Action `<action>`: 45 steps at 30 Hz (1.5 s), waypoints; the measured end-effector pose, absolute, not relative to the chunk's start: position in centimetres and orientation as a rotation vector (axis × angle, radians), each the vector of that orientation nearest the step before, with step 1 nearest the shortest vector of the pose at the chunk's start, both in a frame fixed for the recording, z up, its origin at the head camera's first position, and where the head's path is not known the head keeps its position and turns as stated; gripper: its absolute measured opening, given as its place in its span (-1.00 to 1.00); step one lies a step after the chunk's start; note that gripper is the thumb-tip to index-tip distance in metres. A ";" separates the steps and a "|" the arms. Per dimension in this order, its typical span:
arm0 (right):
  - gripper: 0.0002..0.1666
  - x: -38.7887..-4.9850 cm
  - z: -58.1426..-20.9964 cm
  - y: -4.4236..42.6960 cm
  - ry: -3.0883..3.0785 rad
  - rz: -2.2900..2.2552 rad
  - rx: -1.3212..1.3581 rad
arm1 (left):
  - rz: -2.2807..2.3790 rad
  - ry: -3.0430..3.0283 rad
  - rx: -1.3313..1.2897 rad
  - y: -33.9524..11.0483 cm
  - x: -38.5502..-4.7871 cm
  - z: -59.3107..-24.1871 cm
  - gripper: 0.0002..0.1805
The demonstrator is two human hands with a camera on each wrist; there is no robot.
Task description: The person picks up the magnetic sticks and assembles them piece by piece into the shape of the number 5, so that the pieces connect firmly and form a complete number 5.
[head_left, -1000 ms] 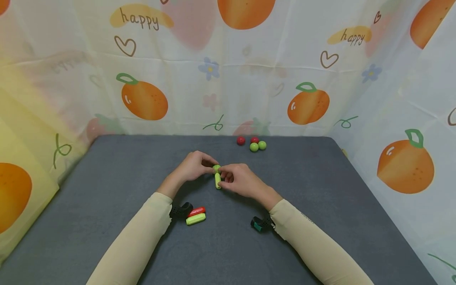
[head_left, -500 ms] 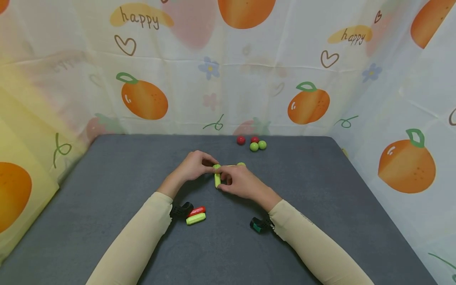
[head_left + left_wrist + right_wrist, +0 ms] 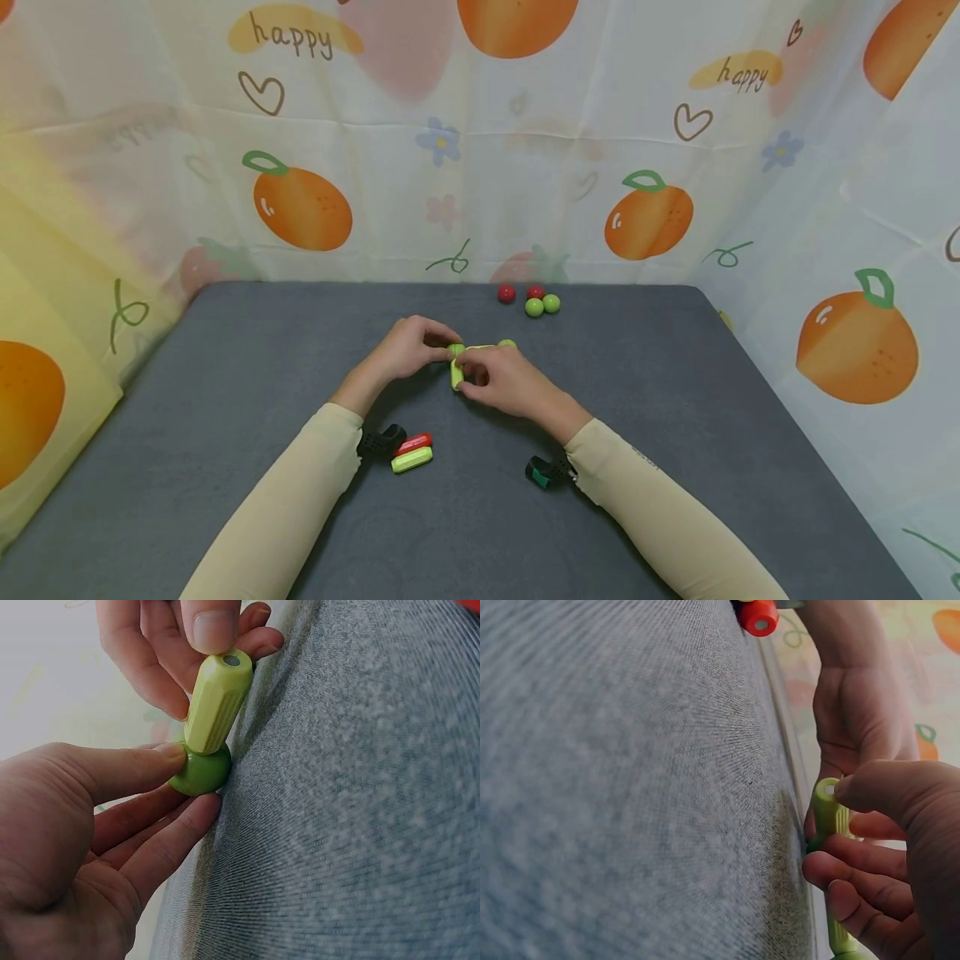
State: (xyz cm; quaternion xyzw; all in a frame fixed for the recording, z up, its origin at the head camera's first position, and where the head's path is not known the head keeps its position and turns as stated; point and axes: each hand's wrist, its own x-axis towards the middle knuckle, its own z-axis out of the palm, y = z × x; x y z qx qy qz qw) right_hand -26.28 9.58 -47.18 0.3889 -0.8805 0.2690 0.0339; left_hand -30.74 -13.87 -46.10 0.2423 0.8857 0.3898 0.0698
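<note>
My left hand (image 3: 411, 347) pinches a green ball (image 3: 201, 772) between thumb and fingers. A yellow-green magnetic stick (image 3: 219, 701) touches the ball with one end; its other end shows a grey metal disc. My right hand (image 3: 512, 379) pinches this stick, its thumb at the disc end. In the head view the stick (image 3: 456, 377) points from the ball toward the near side. Behind the right hand, a second yellow-green stick (image 3: 480, 347) runs rightward, with another green ball (image 3: 507, 342) at its far end. The right fingers hide part of both sticks.
A red stick (image 3: 415, 443) and a yellow-green stick (image 3: 412, 460) lie side by side near the left wrist. At the table's back edge sit two red balls (image 3: 506, 293) and two green balls (image 3: 533, 307). A printed curtain hangs behind the grey table (image 3: 637, 517).
The second stick and its end ball have come into view behind the right hand. The pinched stick has shifted slightly away from the near side. Both hands stay almost in place.
</note>
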 end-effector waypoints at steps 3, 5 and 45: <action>-0.70 -26.3 -47.2 9.5 -2.711 0.838 1.179 | 1.161 2.675 0.716 -13.8 -30.8 -46.1 -0.76; -0.73 -26.3 -47.2 9.5 -2.711 0.858 1.170 | 1.153 2.684 0.714 -13.8 -30.8 -46.1 -0.77; -0.67 -36.2 -43.2 19.1 -2.851 0.929 0.536 | 1.123 2.682 0.690 -13.9 -30.7 -46.0 -0.73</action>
